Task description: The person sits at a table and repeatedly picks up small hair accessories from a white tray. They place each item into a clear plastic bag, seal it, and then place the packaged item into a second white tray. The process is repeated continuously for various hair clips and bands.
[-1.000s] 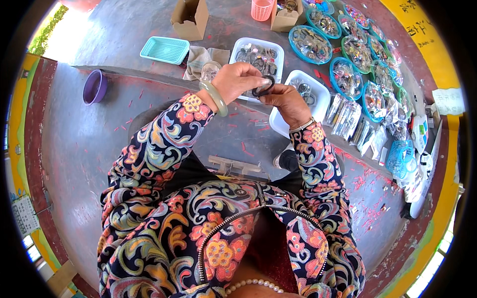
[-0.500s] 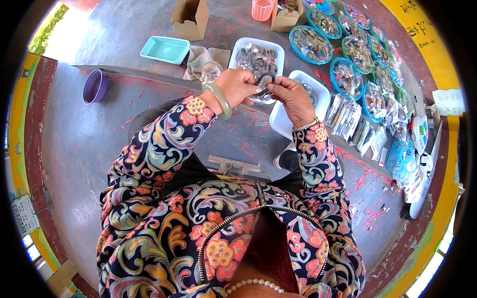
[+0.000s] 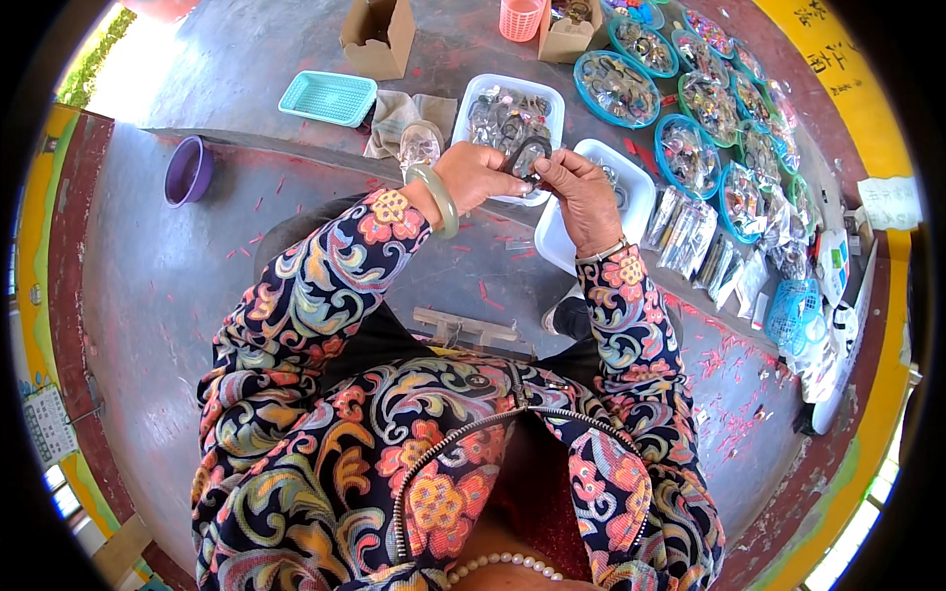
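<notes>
White tub [image 3: 557,243] partly behind right hand [image 3: 583,202]

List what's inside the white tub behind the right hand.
Tub: some small loop-like pieces show toward the far end, too small to identify. The right hand blocks part of the inside; anything behind it can't be seen.

A dark looped band [image 3: 515,163] is pinched between the person's left grip [image 3: 475,177] and right grip [image 3: 581,197], just in front of a white tray [image 3: 460,123] of small mixed pieces. A pale bangle [image 3: 440,197] circles the left wrist. A second white tray [image 3: 558,236], partly hidden by the right grip, holds some dark pieces. On the grey ledge [image 3: 236,79] sit a turquoise basket [image 3: 327,98], a crumpled cloth [image 3: 388,118] and an open cardboard box [image 3: 386,54]. Blue and green filled basins crowd the right side, near clear packets [image 3: 680,236]; a purple bowl [image 3: 177,185] stands at left.
</notes>
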`<state>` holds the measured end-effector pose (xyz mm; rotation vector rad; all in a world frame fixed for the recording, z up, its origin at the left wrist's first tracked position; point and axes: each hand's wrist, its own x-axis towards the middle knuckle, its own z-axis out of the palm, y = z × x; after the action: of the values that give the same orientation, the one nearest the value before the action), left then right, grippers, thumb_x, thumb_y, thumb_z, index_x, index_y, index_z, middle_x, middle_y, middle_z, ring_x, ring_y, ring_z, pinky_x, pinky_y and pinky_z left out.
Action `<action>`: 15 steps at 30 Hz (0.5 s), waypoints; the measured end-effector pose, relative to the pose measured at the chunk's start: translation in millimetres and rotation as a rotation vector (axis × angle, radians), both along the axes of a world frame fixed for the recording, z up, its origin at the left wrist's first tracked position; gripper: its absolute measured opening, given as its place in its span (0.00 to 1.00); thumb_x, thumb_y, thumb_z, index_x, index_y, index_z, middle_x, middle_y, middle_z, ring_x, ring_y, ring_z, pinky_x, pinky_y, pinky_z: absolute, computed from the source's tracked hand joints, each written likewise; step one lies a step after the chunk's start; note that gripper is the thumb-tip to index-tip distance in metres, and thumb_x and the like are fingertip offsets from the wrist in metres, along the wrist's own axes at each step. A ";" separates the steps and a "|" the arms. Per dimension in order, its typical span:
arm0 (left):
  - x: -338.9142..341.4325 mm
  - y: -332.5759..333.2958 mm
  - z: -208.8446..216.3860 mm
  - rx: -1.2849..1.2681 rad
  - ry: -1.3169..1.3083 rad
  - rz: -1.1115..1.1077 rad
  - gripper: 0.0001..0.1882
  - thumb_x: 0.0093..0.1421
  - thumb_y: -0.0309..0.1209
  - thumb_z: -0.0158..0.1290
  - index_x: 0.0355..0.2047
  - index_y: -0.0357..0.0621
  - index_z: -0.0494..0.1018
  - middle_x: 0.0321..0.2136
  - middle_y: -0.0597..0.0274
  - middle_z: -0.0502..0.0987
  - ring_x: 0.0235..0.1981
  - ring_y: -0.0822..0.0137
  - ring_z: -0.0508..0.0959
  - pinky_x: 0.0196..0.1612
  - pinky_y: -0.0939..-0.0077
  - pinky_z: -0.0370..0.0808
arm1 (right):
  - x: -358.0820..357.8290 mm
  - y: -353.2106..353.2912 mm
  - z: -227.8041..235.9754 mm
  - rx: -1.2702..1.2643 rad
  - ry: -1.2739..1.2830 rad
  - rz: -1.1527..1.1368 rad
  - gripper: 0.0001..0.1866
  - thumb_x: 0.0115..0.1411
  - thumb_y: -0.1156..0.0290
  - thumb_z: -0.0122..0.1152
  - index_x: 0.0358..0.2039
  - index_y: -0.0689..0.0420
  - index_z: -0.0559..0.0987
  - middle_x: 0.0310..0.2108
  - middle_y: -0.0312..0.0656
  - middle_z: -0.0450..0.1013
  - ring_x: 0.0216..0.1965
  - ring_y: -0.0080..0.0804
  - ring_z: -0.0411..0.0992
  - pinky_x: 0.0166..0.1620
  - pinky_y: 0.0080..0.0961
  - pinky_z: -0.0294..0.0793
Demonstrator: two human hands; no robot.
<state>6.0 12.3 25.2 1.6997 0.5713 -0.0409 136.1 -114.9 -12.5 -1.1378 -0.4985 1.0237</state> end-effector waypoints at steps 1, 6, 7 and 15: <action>0.3 0.1 0.4 -0.001 0.012 0.004 0.11 0.48 0.34 0.58 0.24 0.38 0.74 0.16 0.70 0.69 0.15 0.80 0.64 0.19 0.83 0.61 | -0.6 -0.3 1.8 -0.019 -0.002 -0.003 0.05 0.48 0.72 0.62 0.24 0.59 0.77 0.21 0.30 0.70 0.27 0.17 0.66 0.34 0.15 0.63; 0.3 4.1 -13.8 0.118 -0.009 -0.054 0.10 0.45 0.31 0.59 0.24 0.36 0.75 0.16 0.68 0.71 0.18 0.77 0.67 0.22 0.80 0.63 | -1.9 0.1 1.3 0.028 0.017 0.022 0.07 0.49 0.71 0.62 0.28 0.60 0.77 0.24 0.32 0.72 0.28 0.18 0.67 0.37 0.15 0.64; 0.4 3.7 -13.1 0.126 0.006 -0.064 0.10 0.45 0.31 0.59 0.25 0.36 0.75 0.17 0.67 0.72 0.19 0.77 0.67 0.24 0.80 0.64 | -1.8 0.1 1.1 0.039 0.025 0.032 0.08 0.49 0.71 0.62 0.28 0.60 0.77 0.25 0.32 0.72 0.29 0.19 0.68 0.37 0.15 0.64; 1.7 0.1 -0.9 0.167 0.074 -0.157 0.12 0.45 0.32 0.59 0.26 0.35 0.74 0.21 0.66 0.73 0.24 0.78 0.69 0.29 0.83 0.66 | -0.9 -3.0 5.2 0.049 -0.036 -0.022 0.06 0.49 0.72 0.61 0.26 0.61 0.78 0.24 0.35 0.73 0.28 0.20 0.68 0.38 0.17 0.65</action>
<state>7.7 12.4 24.3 1.9100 0.5061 -0.1730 135.3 -117.9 -7.2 -1.1173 -0.5362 0.9686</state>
